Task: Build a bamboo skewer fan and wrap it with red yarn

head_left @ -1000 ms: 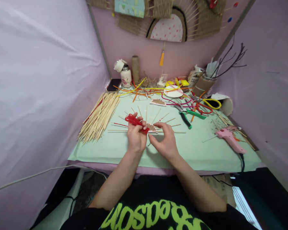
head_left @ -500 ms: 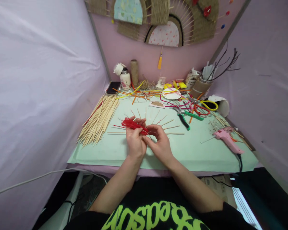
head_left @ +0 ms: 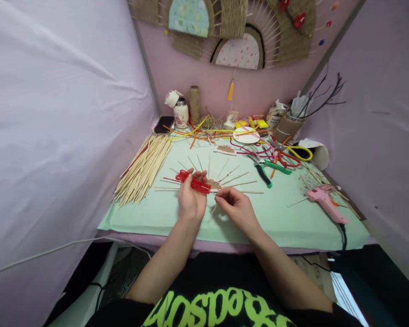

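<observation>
A looped bundle of red cord (head_left: 199,185) lies across the palm of my left hand (head_left: 192,202), held under the thumb with the other fingers partly curled. At the bundle's right end, my right hand (head_left: 237,206) pinches a thin pale string (head_left: 214,208), whose loose tail hangs below the fingertips. Beneath both hands, thin sticks (head_left: 240,184) fan out on the table from a small brown half-round piece (head_left: 215,185). My left hand hides part of that fan.
A pile of wooden sticks (head_left: 145,165) lies left. Green-handled pliers (head_left: 263,175), yellow-handled scissors (head_left: 301,153) and a pink glue gun (head_left: 323,203) are on the right. Along the back stand a white bottle (head_left: 181,113), a twine spool (head_left: 195,103) and a cardboard tube with twigs (head_left: 288,126).
My right hand has moved slightly right, away from the red bundle, drawing the pale string into view. My left thumb has shifted up along the bundle. The whole view has shifted a little.
</observation>
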